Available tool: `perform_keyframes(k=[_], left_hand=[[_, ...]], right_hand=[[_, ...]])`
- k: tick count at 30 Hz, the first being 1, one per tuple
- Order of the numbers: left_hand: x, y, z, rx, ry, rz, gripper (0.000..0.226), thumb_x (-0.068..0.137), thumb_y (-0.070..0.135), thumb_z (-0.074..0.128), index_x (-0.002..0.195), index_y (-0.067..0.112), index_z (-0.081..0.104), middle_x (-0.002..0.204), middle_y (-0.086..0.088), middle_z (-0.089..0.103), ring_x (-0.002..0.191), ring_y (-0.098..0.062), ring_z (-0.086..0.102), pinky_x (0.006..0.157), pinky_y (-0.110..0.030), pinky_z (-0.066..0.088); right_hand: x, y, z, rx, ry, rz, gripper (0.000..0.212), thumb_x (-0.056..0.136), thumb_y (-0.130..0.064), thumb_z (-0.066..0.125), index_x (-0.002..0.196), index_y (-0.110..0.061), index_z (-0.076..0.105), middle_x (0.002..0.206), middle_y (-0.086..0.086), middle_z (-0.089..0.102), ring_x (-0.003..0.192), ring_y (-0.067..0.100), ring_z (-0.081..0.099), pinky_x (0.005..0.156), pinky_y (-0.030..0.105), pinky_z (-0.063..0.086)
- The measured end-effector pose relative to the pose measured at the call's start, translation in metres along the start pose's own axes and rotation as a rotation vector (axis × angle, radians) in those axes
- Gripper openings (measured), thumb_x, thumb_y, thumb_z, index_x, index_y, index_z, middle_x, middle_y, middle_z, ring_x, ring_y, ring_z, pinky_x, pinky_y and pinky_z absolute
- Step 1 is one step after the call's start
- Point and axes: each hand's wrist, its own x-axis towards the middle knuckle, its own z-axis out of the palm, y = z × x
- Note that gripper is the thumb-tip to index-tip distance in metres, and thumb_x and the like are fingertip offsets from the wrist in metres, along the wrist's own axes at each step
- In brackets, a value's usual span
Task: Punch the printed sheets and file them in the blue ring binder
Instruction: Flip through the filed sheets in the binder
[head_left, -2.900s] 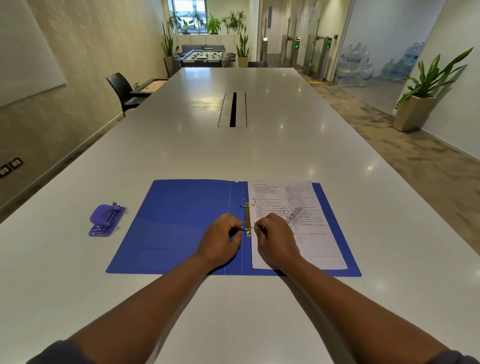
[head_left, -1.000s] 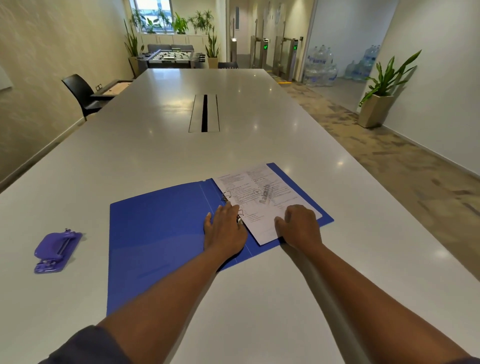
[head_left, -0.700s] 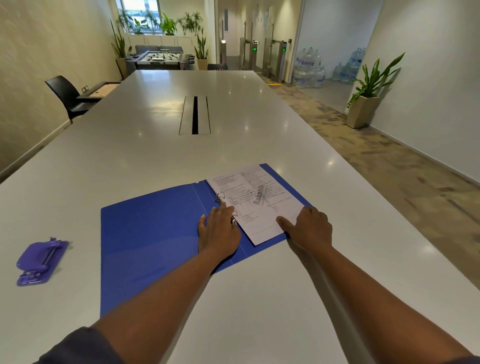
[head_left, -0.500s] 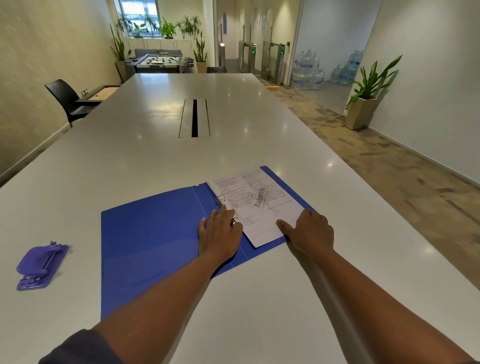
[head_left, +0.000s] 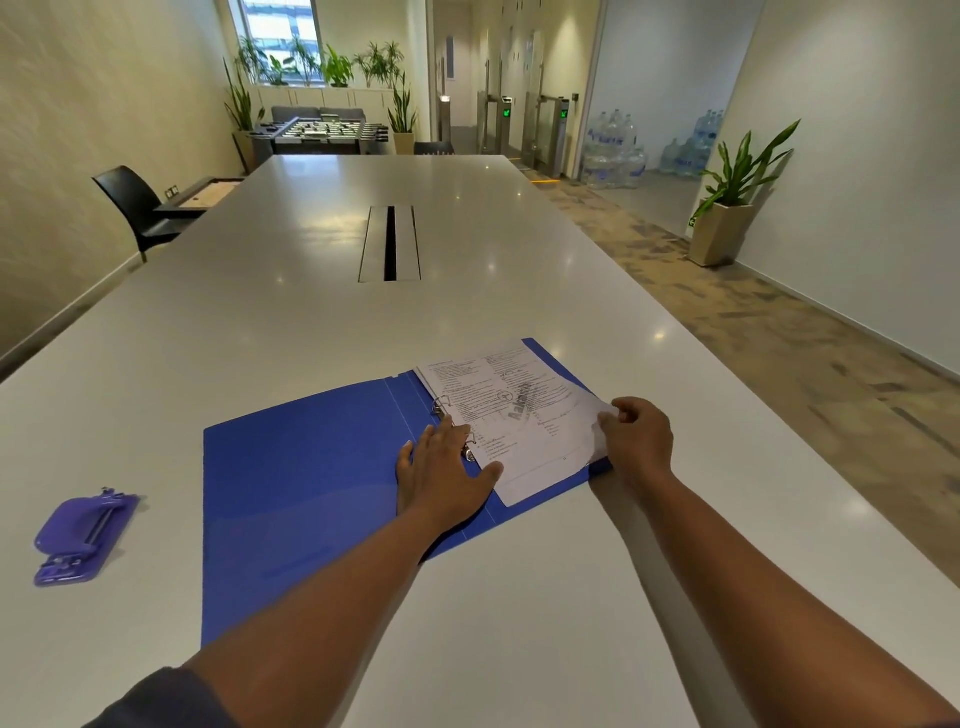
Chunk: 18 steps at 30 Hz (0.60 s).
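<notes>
The blue ring binder (head_left: 306, 478) lies open and skewed on the white table (head_left: 311, 312). The printed sheets (head_left: 524, 415) sit on its right half, threaded on the metal rings (head_left: 454, 426). My left hand (head_left: 441, 473) rests flat on the binder's spine beside the rings, fingers straight. My right hand (head_left: 634, 436) pinches the right edge of the top sheet and lifts it slightly, so the paper bows. A purple hole punch (head_left: 83, 535) lies on the table to the far left, apart from both hands.
A cable slot (head_left: 390, 243) runs down the table's middle. A black chair (head_left: 137, 208) stands at the left side. The table's right edge drops to carpeted floor, with a potted plant (head_left: 727, 202) by the wall.
My right hand moved up from the binder's near corner to the sheets' right edge and took hold of the top sheet, lifting it. The left hand stayed on the spine.
</notes>
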Motion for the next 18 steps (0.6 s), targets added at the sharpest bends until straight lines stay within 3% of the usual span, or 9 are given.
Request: perform_keyframes(k=[1,4,7,10,12,14,16,18], left_hand=[[0.0,0.0,0.0,-0.001,-0.002,-0.001,0.08,0.088,0.071,0.052,0.153,0.028,0.035,0.166,0.004,0.029,0.154,-0.021,0.02,0.125,-0.05,0.01],[0.001,0.0,0.001,-0.071,0.023,-0.016,0.09,0.087,0.078,0.043,0.159,0.027,0.021,0.164,0.006,0.031,0.153,-0.019,0.023,0.125,-0.05,0.011],[-0.001,0.002,-0.004,-0.192,0.045,-0.045,0.091,0.09,0.08,0.032,0.161,0.025,0.016,0.166,0.005,0.027,0.153,-0.019,0.024,0.125,-0.049,0.013],[0.001,0.001,-0.012,-0.376,0.068,-0.094,0.091,0.085,0.086,0.027,0.156,0.029,0.032,0.162,0.006,0.036,0.148,-0.02,0.035,0.122,-0.05,0.025],[-0.002,0.002,-0.022,-0.748,0.109,-0.114,0.076,0.086,0.083,0.038,0.139,0.03,0.053,0.143,0.007,0.056,0.133,-0.017,0.051,0.108,-0.037,0.046],[-0.009,0.006,-0.036,-1.073,0.177,-0.092,0.04,0.097,0.06,0.05,0.114,0.026,0.063,0.114,0.007,0.066,0.109,-0.005,0.063,0.084,-0.017,0.051],[-0.01,0.009,-0.055,-1.193,0.239,-0.12,0.027,0.099,0.05,0.051,0.106,0.027,0.064,0.103,0.007,0.069,0.089,0.004,0.066,0.075,-0.016,0.05],[-0.005,0.006,-0.068,-1.235,0.229,-0.167,0.034,0.096,0.055,0.058,0.103,0.023,0.068,0.1,-0.002,0.075,0.077,-0.008,0.065,0.067,-0.026,0.049]], right_hand=[[-0.001,-0.005,-0.001,0.06,-0.008,0.011,0.002,0.099,-0.024,0.064,0.099,-0.023,0.063,0.117,0.005,0.069,0.099,0.025,0.064,0.084,0.039,0.058],[-0.008,-0.028,0.001,0.16,-0.031,-0.013,0.018,0.097,-0.028,0.065,0.08,-0.032,0.067,0.096,-0.005,0.073,0.091,0.022,0.066,0.084,0.042,0.059],[-0.023,-0.058,0.004,0.206,-0.153,-0.077,0.014,0.096,-0.025,0.067,0.084,-0.027,0.073,0.095,-0.003,0.074,0.09,0.018,0.067,0.079,0.038,0.057],[-0.041,-0.085,0.003,0.193,-0.372,-0.143,0.012,0.095,-0.022,0.07,0.085,-0.019,0.075,0.088,-0.002,0.077,0.085,0.016,0.072,0.075,0.033,0.062],[-0.052,-0.096,0.003,0.199,-0.487,-0.191,0.011,0.091,-0.019,0.074,0.08,-0.016,0.075,0.085,-0.002,0.078,0.084,0.017,0.074,0.076,0.034,0.063],[-0.062,-0.101,0.004,0.172,-0.564,-0.245,0.013,0.087,-0.019,0.078,0.074,-0.019,0.074,0.086,-0.002,0.078,0.085,0.017,0.074,0.078,0.036,0.063],[-0.069,-0.102,0.008,0.084,-0.63,-0.319,0.011,0.085,-0.022,0.081,0.075,-0.023,0.077,0.086,-0.004,0.079,0.081,0.01,0.072,0.074,0.028,0.06],[-0.075,-0.099,0.015,0.013,-0.709,-0.393,0.001,0.086,-0.022,0.081,0.085,-0.021,0.082,0.086,-0.007,0.079,0.08,0.004,0.072,0.077,0.023,0.058]])
